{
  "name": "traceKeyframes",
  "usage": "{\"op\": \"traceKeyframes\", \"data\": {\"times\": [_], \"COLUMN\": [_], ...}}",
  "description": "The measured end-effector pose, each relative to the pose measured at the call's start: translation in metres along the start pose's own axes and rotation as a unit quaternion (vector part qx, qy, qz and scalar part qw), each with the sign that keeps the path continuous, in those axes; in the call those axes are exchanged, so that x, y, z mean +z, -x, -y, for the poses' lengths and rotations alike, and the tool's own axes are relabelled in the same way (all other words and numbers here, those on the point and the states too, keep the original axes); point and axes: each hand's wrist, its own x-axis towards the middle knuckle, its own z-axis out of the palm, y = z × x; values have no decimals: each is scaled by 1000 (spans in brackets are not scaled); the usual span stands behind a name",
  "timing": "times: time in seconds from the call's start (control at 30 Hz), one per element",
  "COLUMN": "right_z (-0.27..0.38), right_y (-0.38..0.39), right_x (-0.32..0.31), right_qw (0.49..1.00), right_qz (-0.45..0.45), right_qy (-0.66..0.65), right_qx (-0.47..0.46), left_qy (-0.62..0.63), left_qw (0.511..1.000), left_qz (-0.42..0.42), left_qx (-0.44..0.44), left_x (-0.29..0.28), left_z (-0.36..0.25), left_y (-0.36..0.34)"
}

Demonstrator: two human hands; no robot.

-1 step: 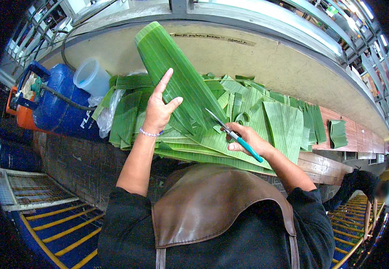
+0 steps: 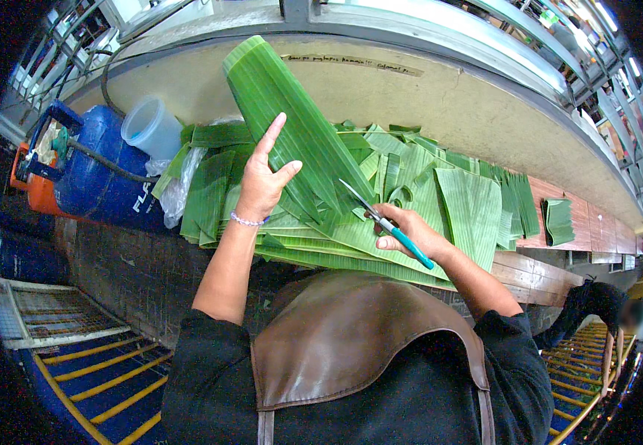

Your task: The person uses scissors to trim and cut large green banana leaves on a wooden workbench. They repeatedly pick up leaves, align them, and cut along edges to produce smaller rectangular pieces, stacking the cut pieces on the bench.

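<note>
A long green banana leaf (image 2: 303,126) slants up toward the wall, its pale cut end at the top. My left hand (image 2: 264,178), with a beaded bracelet on the wrist, holds it by the left edge; thumb and one stretched finger lie over its face, and the other fingers are hidden. In my right hand (image 2: 414,230) is a pair of scissors (image 2: 419,254) with teal handles. Their narrow blades point up and left over the leaf's lower right edge. Below spreads a pile of cut banana leaf pieces (image 2: 473,208), some of them curled.
At left stand a blue jug (image 2: 106,163), a clear plastic tub (image 2: 147,127) and a crumpled plastic bag (image 2: 182,182). A low wall (image 2: 477,96) runs behind the pile. A small leaf stack (image 2: 558,221) lies on the wooden bench (image 2: 536,278). Another person (image 2: 585,311) bends at far right.
</note>
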Motion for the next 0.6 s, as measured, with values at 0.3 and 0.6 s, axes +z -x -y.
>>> {"op": "traceKeyframes", "data": {"times": [0.3,0.6], "right_z": [-2,-10], "right_y": [-2,-3], "right_x": [4,15], "right_qw": [999,997], "right_qz": [-34,-66], "right_qy": [30,43], "right_qx": [1,4], "left_qy": [-17,-7], "left_qw": [1000,999], "left_qz": [13,31], "left_qx": [12,6], "left_x": [-3,-4], "left_z": [-2,-5], "left_y": [-9,-14]}}
